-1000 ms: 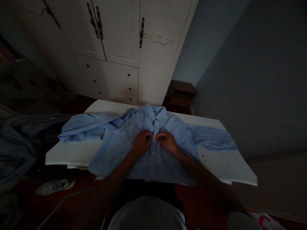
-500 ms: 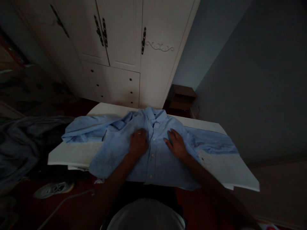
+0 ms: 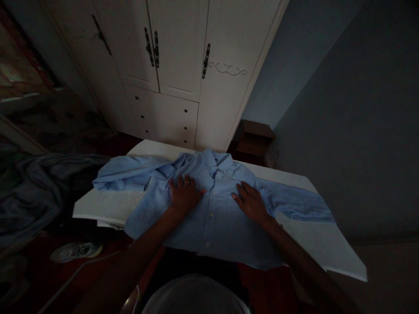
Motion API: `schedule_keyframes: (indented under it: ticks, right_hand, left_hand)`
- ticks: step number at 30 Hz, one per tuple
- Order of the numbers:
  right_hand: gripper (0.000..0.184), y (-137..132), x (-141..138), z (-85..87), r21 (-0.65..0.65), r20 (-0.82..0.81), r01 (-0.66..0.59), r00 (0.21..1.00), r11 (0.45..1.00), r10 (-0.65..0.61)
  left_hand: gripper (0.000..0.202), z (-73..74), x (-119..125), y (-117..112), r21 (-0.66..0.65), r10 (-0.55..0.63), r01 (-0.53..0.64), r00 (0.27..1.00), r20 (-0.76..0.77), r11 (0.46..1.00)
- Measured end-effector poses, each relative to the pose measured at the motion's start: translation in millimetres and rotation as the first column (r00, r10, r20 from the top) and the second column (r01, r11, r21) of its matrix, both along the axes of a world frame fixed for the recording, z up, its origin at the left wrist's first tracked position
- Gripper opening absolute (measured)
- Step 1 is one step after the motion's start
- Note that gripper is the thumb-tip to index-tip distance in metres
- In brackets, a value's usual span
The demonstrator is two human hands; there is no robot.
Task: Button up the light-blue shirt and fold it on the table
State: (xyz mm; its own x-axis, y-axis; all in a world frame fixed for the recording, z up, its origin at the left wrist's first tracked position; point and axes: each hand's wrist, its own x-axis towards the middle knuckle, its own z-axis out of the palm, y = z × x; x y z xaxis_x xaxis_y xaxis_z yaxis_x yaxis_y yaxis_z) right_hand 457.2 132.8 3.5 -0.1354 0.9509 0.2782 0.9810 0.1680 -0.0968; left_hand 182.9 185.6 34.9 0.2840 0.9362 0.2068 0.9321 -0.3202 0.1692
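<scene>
A light blue button-up shirt (image 3: 216, 226) lies front side up across a white board (image 3: 321, 244), its collar at the far edge and its sleeves stretched out to both sides. On the left half of its chest rests my left hand (image 3: 185, 194), fingers spread, with a ring on one finger. My right hand (image 3: 250, 200) lies on the other half of the chest, its fingers apart and touching the cloth. Between the two hands runs the row of buttons. Neither hand grips anything.
Behind the board stands a white wardrobe (image 3: 176, 56) with drawers. A small brown cabinet (image 3: 257, 128) is by the wall. Dark grey cloth (image 3: 39, 196) is heaped at the left. Below lie a shoe (image 3: 77, 252) and a pale cord (image 3: 78, 268) on the red floor.
My left hand has moved left over the shirt and its fingers have spread. My right hand has slid slightly outward. The whole view has shifted a little.
</scene>
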Motion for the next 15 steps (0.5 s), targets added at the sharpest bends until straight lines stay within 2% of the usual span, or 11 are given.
schedule_keyframes:
  ticks: [3, 6, 10, 13, 15]
  right_hand:
    - [0.033, 21.2, -1.5, 14.5, -0.023, -0.046, 0.005, 0.999, 1.0, -0.006]
    - [0.038, 46.1, -11.2, 28.5, 0.032, -0.141, -0.014, 0.99, 0.999, 0.018]
    - [0.051, 76.0, -33.5, 35.6, 0.087, -0.174, -0.242, 0.951, 0.966, 0.254]
    - [0.062, 93.6, -44.0, 32.4, 0.03, -0.166, -0.414, 0.895, 0.91, 0.413]
    - [0.065, 101.8, -44.7, 29.0, -0.024, -0.171, -0.48, 0.866, 0.877, 0.47]
  left_hand:
    - [0.04, 23.4, 15.8, 19.8, -0.013, -0.096, 0.097, 0.994, 0.055, 0.995]
    - [0.028, 33.1, 34.1, 48.1, 0.033, -0.179, 0.176, 0.975, 0.131, 0.984]
    - [0.018, 19.1, 51.9, 81.7, -0.108, -0.208, 0.235, 0.953, 0.221, 0.966]
    - [0.015, 3.2, 51.8, 96.4, -0.174, -0.241, 0.289, 0.937, 0.251, 0.941]
    - [0.015, -3.3, 45.8, 102.2, -0.193, -0.288, 0.347, 0.916, 0.278, 0.918]
